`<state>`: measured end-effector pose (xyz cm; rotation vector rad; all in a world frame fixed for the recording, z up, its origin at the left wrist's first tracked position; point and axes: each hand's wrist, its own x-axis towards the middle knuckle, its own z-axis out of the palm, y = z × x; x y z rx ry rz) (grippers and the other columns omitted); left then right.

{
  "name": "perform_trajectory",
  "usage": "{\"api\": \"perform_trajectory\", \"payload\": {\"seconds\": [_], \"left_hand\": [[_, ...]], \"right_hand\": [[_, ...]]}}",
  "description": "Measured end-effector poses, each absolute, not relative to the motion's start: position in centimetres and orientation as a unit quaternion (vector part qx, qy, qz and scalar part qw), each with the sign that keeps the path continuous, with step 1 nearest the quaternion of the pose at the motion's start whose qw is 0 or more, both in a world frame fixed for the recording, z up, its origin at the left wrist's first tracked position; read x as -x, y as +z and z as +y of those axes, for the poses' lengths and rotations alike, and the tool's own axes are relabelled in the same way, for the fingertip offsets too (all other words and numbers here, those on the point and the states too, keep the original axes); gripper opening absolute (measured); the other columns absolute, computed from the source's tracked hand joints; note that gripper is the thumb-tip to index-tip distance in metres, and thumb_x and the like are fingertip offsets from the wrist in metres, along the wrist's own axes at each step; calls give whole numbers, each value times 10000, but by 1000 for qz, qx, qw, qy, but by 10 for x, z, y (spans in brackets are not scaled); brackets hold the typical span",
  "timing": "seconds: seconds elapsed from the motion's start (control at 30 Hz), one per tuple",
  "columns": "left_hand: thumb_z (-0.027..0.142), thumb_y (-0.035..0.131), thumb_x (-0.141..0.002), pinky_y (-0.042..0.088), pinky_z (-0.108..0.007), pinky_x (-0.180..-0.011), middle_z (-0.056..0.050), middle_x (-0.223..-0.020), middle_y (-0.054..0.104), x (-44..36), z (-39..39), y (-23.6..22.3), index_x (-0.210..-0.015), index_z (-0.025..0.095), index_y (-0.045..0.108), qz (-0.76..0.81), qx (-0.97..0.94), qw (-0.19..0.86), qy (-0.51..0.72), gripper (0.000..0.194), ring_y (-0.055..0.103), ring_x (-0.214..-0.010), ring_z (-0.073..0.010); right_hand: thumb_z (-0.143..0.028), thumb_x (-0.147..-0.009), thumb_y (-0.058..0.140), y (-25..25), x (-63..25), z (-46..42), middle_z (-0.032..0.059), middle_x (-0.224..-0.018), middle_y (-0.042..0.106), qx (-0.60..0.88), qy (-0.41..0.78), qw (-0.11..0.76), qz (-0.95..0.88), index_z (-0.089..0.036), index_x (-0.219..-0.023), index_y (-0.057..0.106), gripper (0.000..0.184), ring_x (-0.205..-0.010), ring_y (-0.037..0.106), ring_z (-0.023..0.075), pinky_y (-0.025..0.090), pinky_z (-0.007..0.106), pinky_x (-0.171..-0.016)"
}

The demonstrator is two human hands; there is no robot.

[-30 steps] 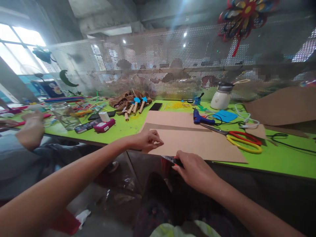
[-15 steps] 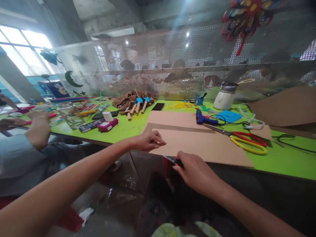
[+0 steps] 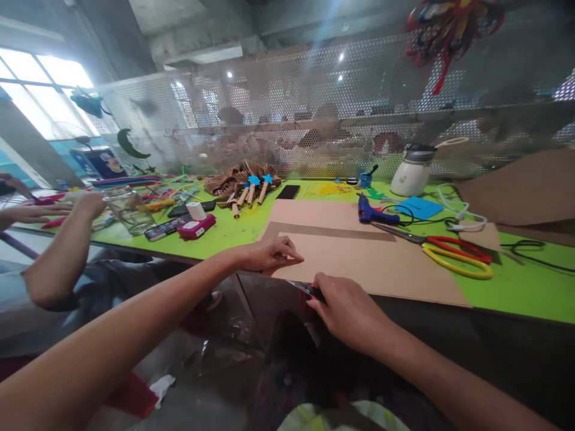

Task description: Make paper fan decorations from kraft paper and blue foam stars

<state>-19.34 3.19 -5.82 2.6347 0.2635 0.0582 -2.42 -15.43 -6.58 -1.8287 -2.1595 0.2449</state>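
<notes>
My left hand [image 3: 273, 254] rests at the front left of a large sheet of brown cardboard [image 3: 332, 257], fingers bent and drawn together, fingertips down near its surface. Whether anything small is pinched there is hidden. Just off the sheet's front edge, my right hand [image 3: 348, 305] is closed round what looks like a utility knife [image 3: 305, 290]. Its pointed metal blade aims left, and its handle shows black with bits of orange. A darker strip crosses the sheet. Large scissors [image 3: 449, 251] with red and yellow handles and a blue glue gun [image 3: 375, 214] lie on its right part.
The green table [image 3: 530, 299] also bears a white bottle [image 3: 411, 173], blue paper [image 3: 420, 208], a white cable, brown rolls with blue stars [image 3: 254, 190], phones, a magenta socket block [image 3: 196, 227] and a glass jar [image 3: 128, 209]. Another person's arm [image 3: 67, 245] is at far left.
My right hand and the knife have shifted slightly left along the sheet's front edge. My left hand stays nearly in place. The other person's arm at left has moved.
</notes>
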Motion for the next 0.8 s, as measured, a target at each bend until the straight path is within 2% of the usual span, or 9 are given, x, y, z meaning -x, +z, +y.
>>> {"api": "perform_trajectory", "payload": {"seconds": [0.37, 0.8], "left_hand": [[412, 449, -881, 421, -272, -802, -81, -989, 551, 193, 33, -60, -1140, 245, 620, 93, -959, 263, 47, 352, 508, -841, -137], [344, 437, -897, 432, -267, -789, -79, -978, 523, 192, 27, -58, -1148, 242, 612, 103, -965, 237, 44, 323, 517, -861, -139]], "right_hand": [[-247, -851, 499, -60, 28, -161, 82, -819, 662, 648, 94, 145, -742, -176, -862, 522, 75, -763, 630, 223, 320, 283, -577], [-243, -846, 503, -61, 47, -146, 93, -820, 674, 624, 76, 158, -761, -157, -866, 526, 91, -754, 636, 225, 316, 271, -562]]}}
